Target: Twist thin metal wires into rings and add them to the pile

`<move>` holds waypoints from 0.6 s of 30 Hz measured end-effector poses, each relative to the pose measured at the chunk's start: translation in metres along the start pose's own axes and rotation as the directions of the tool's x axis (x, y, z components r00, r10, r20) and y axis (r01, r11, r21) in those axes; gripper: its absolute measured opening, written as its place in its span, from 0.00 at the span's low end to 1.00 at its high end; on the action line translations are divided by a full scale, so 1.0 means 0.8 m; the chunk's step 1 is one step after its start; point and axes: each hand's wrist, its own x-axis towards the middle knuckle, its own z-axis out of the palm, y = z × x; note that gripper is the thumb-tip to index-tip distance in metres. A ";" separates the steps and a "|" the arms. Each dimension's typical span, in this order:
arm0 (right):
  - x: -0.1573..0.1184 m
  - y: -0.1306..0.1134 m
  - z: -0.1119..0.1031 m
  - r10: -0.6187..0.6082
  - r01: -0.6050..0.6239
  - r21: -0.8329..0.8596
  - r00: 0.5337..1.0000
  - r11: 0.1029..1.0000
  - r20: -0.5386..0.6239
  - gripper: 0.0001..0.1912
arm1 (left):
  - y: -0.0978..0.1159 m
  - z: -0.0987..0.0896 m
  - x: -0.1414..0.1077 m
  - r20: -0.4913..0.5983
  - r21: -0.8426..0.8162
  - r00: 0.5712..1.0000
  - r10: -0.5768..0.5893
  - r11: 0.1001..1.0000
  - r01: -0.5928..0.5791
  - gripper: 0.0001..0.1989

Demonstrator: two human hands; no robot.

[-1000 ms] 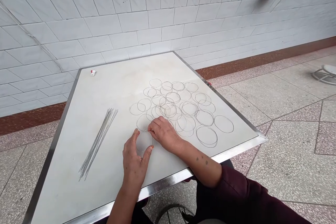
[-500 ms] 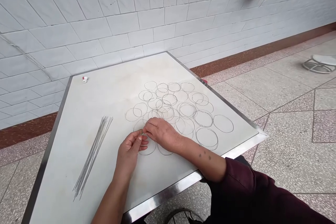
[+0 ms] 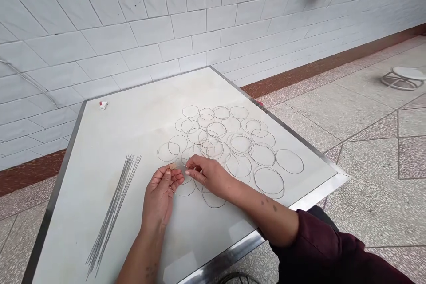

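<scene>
Since half a second ago, the right hand [image 3: 211, 176] has been drawn a little away from the left hand [image 3: 159, 195], by whose thumb and forefinger a wire ring [image 3: 183, 195] appears to be pinched, just above the table [image 3: 140, 128] or resting on it. The right thumb and fingertips are held close together beside the ring, though whether wire is gripped there cannot be told. By this parting, a pause in working the ring's ends may be suggested, with the straight wires [image 3: 111, 217] left untouched
</scene>
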 end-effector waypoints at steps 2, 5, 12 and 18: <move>-0.001 0.000 0.002 -0.002 0.002 0.043 1.000 0.999 -0.006 0.04 | 0.001 0.000 -0.002 0.018 -0.001 1.000 -0.014 1.000 0.014 0.15; 0.000 0.003 0.003 -0.052 0.052 0.011 0.997 0.999 -0.056 0.04 | 0.001 -0.001 -0.004 0.042 0.038 0.999 -0.028 0.999 0.026 0.15; 0.002 0.010 0.003 -0.162 0.152 -0.133 0.984 0.979 -0.069 0.07 | 0.005 0.000 -0.008 0.083 0.222 0.996 -0.028 0.975 0.009 0.16; 0.002 0.014 0.004 -0.186 0.163 -0.260 0.980 0.952 -0.069 0.05 | 0.006 0.000 -0.009 0.123 0.295 0.992 -0.028 0.955 -0.010 0.14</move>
